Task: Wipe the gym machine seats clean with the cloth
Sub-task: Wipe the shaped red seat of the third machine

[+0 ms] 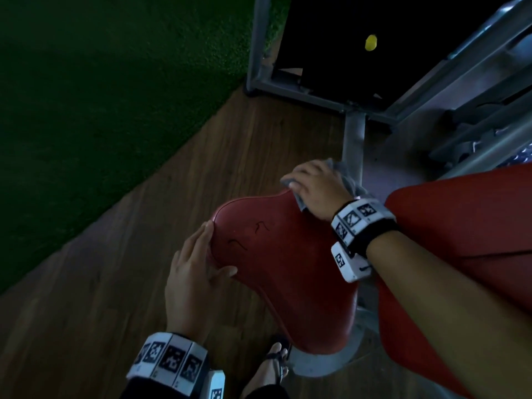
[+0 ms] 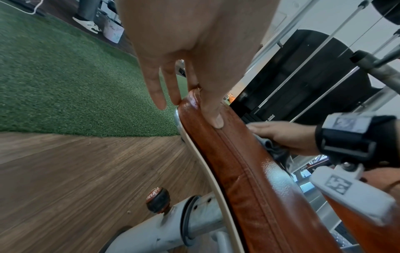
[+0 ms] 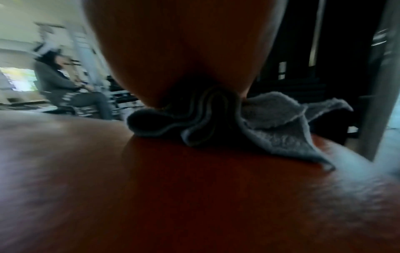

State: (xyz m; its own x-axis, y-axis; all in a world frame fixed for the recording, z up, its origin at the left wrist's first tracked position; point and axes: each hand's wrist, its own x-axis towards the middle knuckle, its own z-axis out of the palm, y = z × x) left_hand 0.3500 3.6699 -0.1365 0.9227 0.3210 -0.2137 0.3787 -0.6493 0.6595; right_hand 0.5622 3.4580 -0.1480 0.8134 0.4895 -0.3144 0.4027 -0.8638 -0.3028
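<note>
The red padded seat (image 1: 282,254) fills the middle of the head view and carries two dark scuff marks. My left hand (image 1: 207,251) rests on its left edge, fingers straight along the side and thumb laid on top. In the left wrist view that thumb presses the seam of the seat (image 2: 249,179) while the fingers of the left hand (image 2: 194,95) hang past the edge. My right hand (image 1: 313,185) holds a grey cloth (image 1: 345,174) against the seat's far corner, fingers bent over it. The cloth (image 3: 270,130) lies bunched in folds under my right hand's palm (image 3: 184,51).
A red back pad (image 1: 460,226) stands at the right, close to my right forearm. A grey frame post (image 1: 354,145) and a black weight stack (image 1: 345,38) lie beyond the seat. Wood floor (image 1: 115,283) and green turf (image 1: 100,96) lie left. My sandalled foot (image 1: 270,367) is near the seat base.
</note>
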